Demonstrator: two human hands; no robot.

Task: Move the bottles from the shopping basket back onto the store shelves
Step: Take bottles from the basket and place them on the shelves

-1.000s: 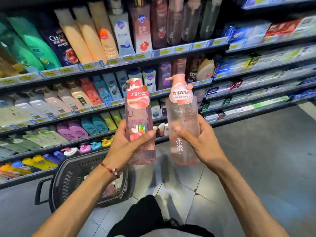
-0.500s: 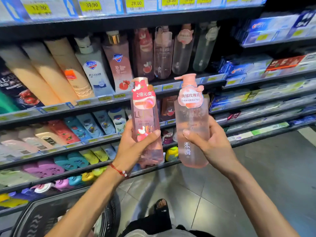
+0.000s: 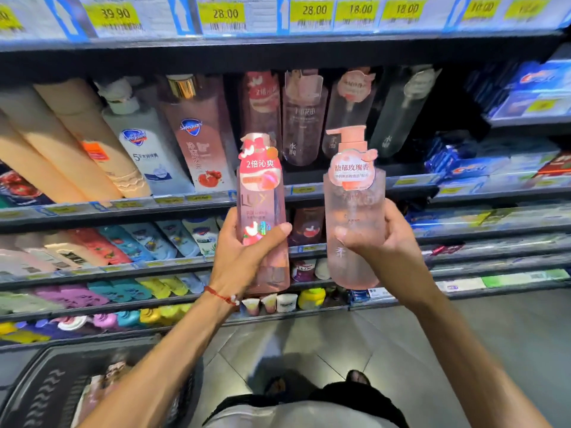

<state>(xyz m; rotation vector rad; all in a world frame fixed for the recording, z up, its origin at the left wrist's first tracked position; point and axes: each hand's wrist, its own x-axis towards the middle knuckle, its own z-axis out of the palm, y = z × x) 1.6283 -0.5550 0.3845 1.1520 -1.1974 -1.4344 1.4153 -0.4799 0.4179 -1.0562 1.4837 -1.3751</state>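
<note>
- Now, both bottles are out of the shopping basket (image 3: pixel 37 396), which sits at seven o'clock of the view with something pinkish and blurred inside it.
- The left hand (image 3: pixel 241 261) wraps the lower half of the pink Lux bottle (image 3: pixel 260 208), thumb across the front and fingers curled behind. The bottle stands upright.
- The right hand (image 3: pixel 392 248) curls round the middle of the clear pump bottle (image 3: pixel 355 208), thumb on the front. This bottle is upright too, just beside the Lux bottle at its three o'clock and not touching it.
- The step in hand looks like placing. Both bottles are held up in front of the shelf (image 3: pixel 355 182) at twelve o'clock, where a red-tagged bottle (image 3: pixel 261 97) and a pink-tagged pump bottle (image 3: pixel 350 112) appear to match them.
- To do it well, I would shelve one at a time, base first over the shelf lip, aiming each at a spot beside its twin. I cannot tell whether a free gap exists, as the row is dim and looks tightly packed.
- A low grip lets the pump head and card tags clear the shelf above, and a gentle slide should keep the neighbours from toppling.
- The labels should face outward before either hand lets go.
</note>
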